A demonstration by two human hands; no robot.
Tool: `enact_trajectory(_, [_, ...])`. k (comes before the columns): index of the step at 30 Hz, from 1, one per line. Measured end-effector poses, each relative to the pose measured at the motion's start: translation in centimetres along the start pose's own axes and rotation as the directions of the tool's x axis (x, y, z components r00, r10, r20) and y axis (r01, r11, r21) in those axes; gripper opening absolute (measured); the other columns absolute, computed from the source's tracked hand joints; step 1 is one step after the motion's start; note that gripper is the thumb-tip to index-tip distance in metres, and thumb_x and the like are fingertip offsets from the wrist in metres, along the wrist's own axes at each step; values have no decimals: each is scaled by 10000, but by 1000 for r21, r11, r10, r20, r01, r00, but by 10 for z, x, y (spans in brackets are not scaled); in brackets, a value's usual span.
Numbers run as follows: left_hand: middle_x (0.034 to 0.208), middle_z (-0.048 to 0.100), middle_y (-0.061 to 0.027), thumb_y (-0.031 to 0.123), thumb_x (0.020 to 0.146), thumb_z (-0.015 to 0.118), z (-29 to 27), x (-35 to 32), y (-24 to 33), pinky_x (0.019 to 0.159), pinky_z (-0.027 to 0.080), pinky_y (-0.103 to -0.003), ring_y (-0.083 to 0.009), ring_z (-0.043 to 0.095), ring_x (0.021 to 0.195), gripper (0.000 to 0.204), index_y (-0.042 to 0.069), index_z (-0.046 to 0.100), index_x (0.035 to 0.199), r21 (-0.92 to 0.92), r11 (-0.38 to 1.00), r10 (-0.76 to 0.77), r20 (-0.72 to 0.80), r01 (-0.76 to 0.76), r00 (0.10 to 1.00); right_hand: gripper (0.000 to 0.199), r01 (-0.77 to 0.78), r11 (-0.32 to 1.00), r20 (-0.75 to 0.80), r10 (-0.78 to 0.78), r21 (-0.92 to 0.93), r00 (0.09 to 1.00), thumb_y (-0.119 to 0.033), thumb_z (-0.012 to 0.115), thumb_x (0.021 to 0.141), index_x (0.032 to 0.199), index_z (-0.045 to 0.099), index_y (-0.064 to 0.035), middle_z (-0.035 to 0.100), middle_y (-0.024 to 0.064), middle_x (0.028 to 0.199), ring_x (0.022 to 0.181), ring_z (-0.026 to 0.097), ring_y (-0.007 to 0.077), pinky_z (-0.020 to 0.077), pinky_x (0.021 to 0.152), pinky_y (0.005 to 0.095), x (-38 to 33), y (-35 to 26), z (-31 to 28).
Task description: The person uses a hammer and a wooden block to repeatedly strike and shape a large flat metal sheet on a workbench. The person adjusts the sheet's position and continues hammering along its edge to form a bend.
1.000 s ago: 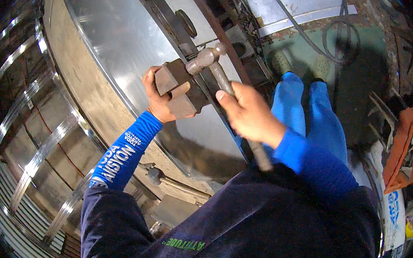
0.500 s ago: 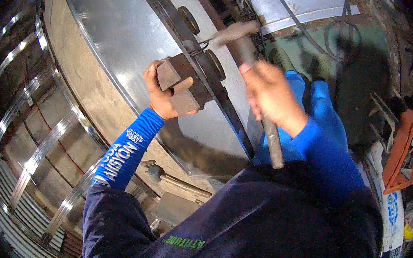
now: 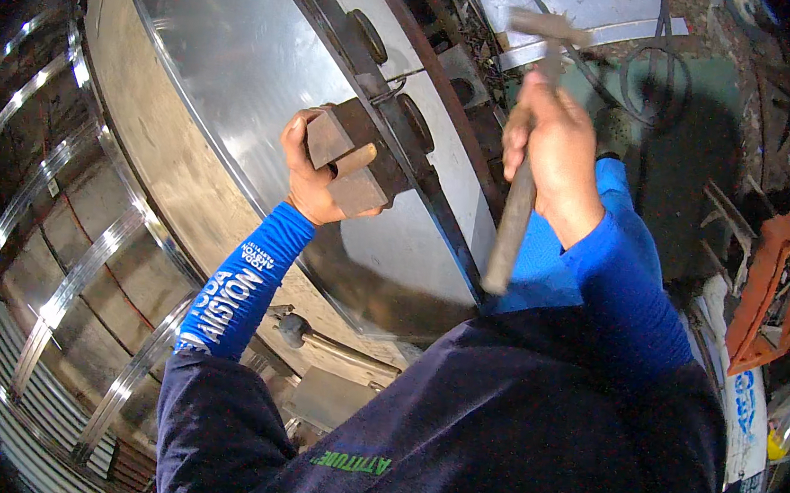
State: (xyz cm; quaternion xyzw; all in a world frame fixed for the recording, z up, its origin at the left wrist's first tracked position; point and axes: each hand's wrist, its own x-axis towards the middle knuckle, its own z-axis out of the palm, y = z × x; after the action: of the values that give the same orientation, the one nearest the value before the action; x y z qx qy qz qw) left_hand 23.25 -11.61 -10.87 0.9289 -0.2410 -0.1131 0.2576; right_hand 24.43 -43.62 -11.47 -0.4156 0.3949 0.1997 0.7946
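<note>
Now my left grip [image 3: 310, 189] is wrapped snugly around a brown, notched metal block [image 3: 359, 194], one finger lying in its gap, and my right grip [image 3: 558, 153] is closed round the handle of a hammer [image 3: 514, 215]. From a distance I see that the hammer, beside the block a second ago, has lifted and swung off to the right, its head blurred and well apart from the work. The block has hardly shifted, so I judge that it is being steadied between blows. It sits over the shiny metal sheet [image 3: 231, 69], right by a long dark bar [image 3: 318, 16]. Outward from there, a mallet [image 3: 338, 344] lies on the pale wooden bench [image 3: 155, 124]. As for containers, a clear wrapping [image 3: 789, 418] at the far right has something yellow in it; whether the orange frame [image 3: 782, 231] nearby holds anything, I cannot tell.
</note>
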Motion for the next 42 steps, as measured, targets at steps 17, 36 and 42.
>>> enact_trajectory(17, [1392, 402, -229, 514, 472, 974, 4, -7, -16, 1122, 374, -482, -403, 459, 1291, 1437, 88, 134, 1558, -166, 986, -31, -58, 21, 998, 365, -201, 802, 31, 263, -562, 964, -332, 763, 922, 889, 497, -85, 515, 14, 597, 426, 486, 118, 412, 382, 293, -33, 16, -81])
enact_trajectory(36, [1550, 457, -154, 360, 620, 931, -17, 25, 3, 1245, 208, -502, -354, 444, 1418, 1144, 19, 339, 1538, -174, 904, -418, -182, 390, 890, 343, 262, 490, 286, -26, -831, 958, -74, 783, 749, 950, 516, 2, 675, 138, 740, 659, 694, 237, 556, 603, 376, -10, 81, 55])
enact_trajectory(42, [1521, 486, -168, 367, 615, 933, -9, 10, -10, 1226, 232, -538, -366, 450, 1414, 1140, 32, 341, 1529, -197, 904, -413, -168, 380, 895, 359, 163, 484, 228, 77, -860, 971, -89, 771, 753, 1004, 537, 15, 685, 171, 803, 746, 713, 301, 560, 675, 398, -20, 87, 63])
